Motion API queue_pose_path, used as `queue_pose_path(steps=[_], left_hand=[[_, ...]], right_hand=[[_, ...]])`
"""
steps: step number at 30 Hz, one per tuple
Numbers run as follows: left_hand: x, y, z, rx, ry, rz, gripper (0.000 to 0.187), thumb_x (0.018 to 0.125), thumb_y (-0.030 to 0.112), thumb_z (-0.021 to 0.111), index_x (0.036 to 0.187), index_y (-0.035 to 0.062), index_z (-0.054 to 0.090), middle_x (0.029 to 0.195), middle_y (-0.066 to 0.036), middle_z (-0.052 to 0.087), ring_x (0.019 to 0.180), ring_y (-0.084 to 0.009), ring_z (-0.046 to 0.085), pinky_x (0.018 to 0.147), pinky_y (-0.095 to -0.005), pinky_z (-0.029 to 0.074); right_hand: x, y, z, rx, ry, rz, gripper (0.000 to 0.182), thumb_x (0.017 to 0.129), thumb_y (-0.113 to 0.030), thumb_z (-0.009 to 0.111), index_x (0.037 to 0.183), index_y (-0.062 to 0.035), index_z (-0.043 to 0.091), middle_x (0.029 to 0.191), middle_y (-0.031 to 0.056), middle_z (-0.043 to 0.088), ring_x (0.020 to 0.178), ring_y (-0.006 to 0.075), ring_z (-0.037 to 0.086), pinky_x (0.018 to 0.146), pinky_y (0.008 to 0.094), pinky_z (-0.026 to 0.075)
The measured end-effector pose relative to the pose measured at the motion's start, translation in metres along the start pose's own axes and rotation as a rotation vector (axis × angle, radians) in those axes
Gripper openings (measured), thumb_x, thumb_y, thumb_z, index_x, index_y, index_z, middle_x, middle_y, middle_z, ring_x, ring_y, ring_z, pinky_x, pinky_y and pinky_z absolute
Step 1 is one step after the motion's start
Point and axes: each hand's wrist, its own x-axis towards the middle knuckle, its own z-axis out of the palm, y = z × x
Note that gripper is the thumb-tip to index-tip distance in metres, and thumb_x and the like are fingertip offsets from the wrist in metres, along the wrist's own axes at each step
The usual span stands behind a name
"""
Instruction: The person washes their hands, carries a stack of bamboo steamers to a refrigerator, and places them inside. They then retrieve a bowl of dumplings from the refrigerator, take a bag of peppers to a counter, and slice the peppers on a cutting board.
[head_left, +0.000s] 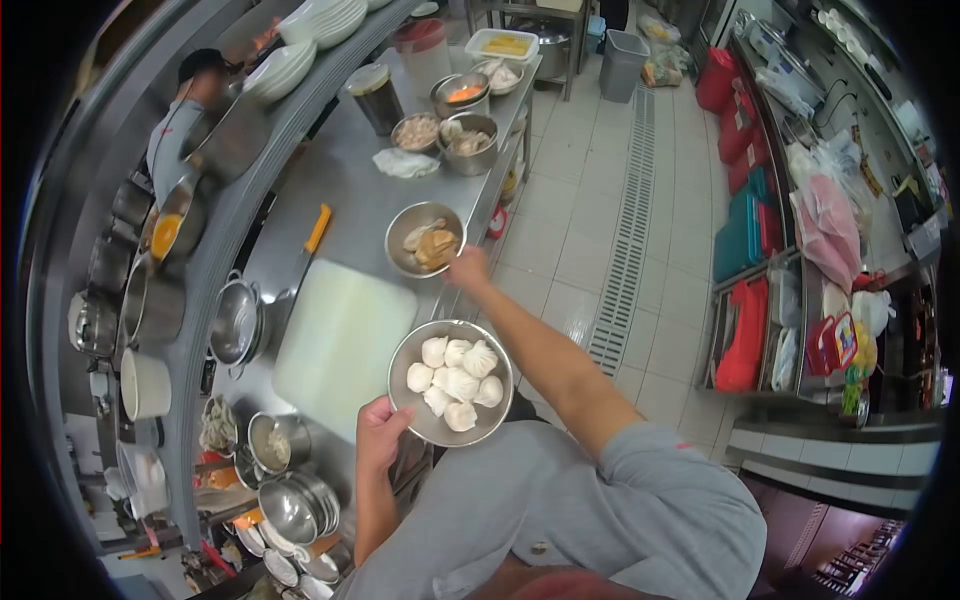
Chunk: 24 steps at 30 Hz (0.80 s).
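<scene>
My left hand is closed on the rim of a metal bowl, thumb over the edge, close to my body. Several white pleated dumplings lie inside it. My right arm reaches forward, and my right hand grips the near right rim of a smaller metal bowl. In that one sit pale and brown pieces of food. A white cutting board lies on the steel counter to the left of both bowls. Beyond it rests a knife with a yellow handle.
Metal bowls of food, a dark-filled container and a white cloth stand at the counter's far end. Colanders and stacked bowls line the left. A shelf overhangs there; another person is behind it.
</scene>
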Motion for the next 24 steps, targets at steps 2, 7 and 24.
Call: queue_pose_path(steps=[2, 7, 24], left_hand=[[0.043, -0.009, 0.014, 0.003, 0.014, -0.034, 0.015, 0.09, 0.0, 0.064, 0.102, -0.0063, 0.07, 0.093, -0.009, 0.074, 0.078, -0.0101, 0.066, 0.074, -0.0263, 0.052], [0.179, 0.004, 0.103, 0.026, -0.026, -0.069, 0.013, 0.089, 0.002, 0.065, 0.099, -0.0043, 0.07, 0.089, -0.006, 0.073, 0.077, -0.0097, 0.065, 0.072, -0.0265, 0.052], [0.69, 0.062, 0.573, 0.279, -0.64, -0.115, 0.014, 0.09, 0.01, 0.07, 0.079, 0.0059, 0.063, 0.074, 0.006, 0.06, 0.067, -0.0022, 0.05, 0.06, -0.0218, 0.041]], right_hand=[[0.024, 0.025, -0.009, 0.06, -0.243, 0.147, 0.022, 0.092, -0.02, 0.064, 0.095, 0.0015, 0.065, 0.08, 0.0136, 0.071, 0.064, 0.0208, 0.071, 0.053, 0.0347, 0.058], [0.084, 0.057, -0.138, 0.106, -0.735, -0.287, 0.025, 0.086, -0.024, 0.069, 0.098, -0.0024, 0.07, 0.089, 0.0099, 0.074, 0.083, 0.0241, 0.071, 0.077, 0.0383, 0.055], [-0.204, 0.238, -0.759, 0.198, 1.233, 1.211, 0.026, 0.094, -0.027, 0.056, 0.106, -0.0037, 0.056, 0.058, 0.0134, 0.051, 0.044, 0.0264, 0.052, 0.041, 0.0429, 0.044]])
